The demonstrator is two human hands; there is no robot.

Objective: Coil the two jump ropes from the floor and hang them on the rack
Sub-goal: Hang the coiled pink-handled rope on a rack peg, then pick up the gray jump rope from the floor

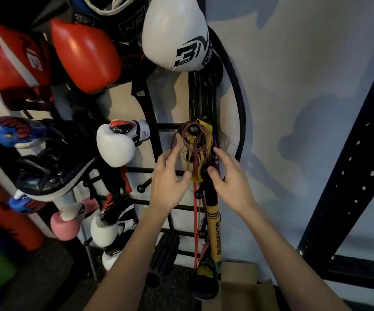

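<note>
The dark red jump rope (195, 157) hung in coils over the ball-tipped rack peg (194, 130). The left hand (167, 178) and the right hand (230, 176) were both released just below that peg, grasping nothing. I judge the loops should sit fully behind its ball and hang straight under it.

Black rack (169, 126) straight ahead of you. Ball-tipped peg (193, 130) sits just above your left hand (168, 178) and right hand (231, 176), between them. Dark red jump rope coil (185, 141) and yellow band (204, 126) hang on that peg. Small white glove (116, 144) hangs left of your left hand. Big white glove (172, 34) and red gloves (85, 55) hang well above. Yellow stick (214, 230) hangs below your right hand.
</note>
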